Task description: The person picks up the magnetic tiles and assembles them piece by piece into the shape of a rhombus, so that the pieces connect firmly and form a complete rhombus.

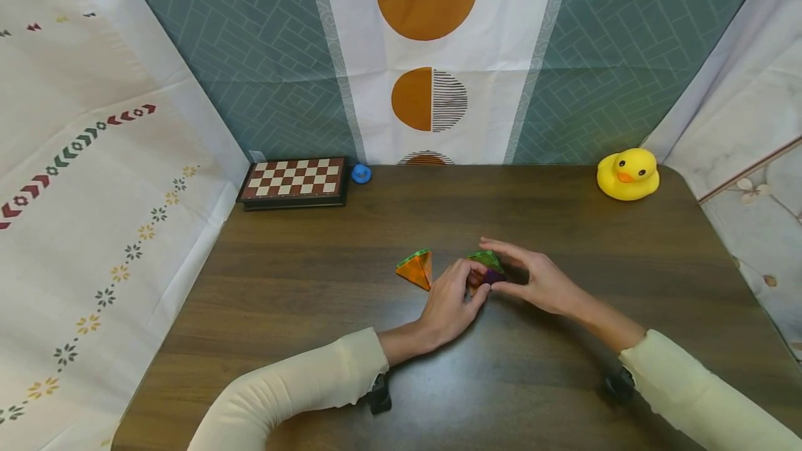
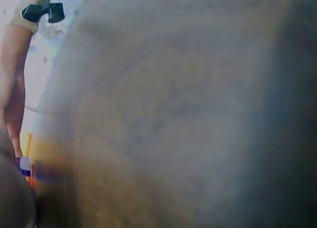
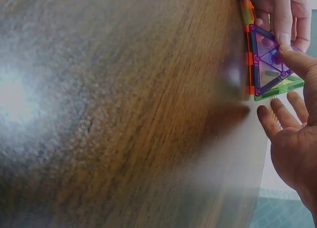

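**A purple triangular tile (image 3: 267, 62) between left hand (image 1: 446, 301) and right hand (image 1: 548, 284)**

At the far left corner of the tabletop (image 1: 301, 298) lies a folded chessboard (image 1: 292, 178), checkered side up. Just beside it, at the back edge, sits a small blue ring (image 1: 361, 173). Farther right, near the middle of the tabletop, stands an orange-and-green tile wedge (image 1: 415, 270), its green part toward the back edge.

Right beside that wedge, the left hand has its fingers curled, pinching the purple triangular tile, which is near the tabletop's middle. A green tile (image 1: 486, 257) adjoins the purple one on the side toward the back edge, and an orange tile (image 3: 250, 65) runs along the base at the tabletop; how they join cannot be made out fully.

The right hand reaches in from the right, thumb touching the purple piece, the other fingers spread wide and fairly straight. At the far right corner of the tabletop sits a yellow rubber duck (image 1: 628, 176), facing the near edge.
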`<state>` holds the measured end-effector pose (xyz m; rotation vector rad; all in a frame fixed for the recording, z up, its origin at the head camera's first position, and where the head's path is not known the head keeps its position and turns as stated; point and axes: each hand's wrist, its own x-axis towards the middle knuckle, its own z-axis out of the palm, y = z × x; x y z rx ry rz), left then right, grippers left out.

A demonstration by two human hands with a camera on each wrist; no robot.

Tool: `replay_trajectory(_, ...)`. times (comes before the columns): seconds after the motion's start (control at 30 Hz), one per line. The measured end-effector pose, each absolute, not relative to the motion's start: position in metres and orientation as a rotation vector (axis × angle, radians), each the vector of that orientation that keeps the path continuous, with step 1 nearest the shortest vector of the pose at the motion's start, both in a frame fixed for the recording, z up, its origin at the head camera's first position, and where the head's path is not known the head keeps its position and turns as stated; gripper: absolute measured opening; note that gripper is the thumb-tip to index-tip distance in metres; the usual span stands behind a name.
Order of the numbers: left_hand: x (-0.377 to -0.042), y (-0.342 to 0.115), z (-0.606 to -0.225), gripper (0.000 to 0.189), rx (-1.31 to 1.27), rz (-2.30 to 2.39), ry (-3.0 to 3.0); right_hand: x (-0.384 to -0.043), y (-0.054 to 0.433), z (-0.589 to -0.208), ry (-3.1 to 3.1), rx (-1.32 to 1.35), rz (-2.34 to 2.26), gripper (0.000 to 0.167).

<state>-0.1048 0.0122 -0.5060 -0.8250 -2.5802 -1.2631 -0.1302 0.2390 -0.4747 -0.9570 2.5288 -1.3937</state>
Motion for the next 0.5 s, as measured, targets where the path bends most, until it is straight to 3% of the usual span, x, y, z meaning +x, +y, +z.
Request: replay_trajectory(0.5, -0.1085, 0.0141, -0.5085, 0.022, -0.845, -1.276, -2.53, -0.1265, 0.2345, -0.4763, 2.533, -1.054, -1.377, 0.054)
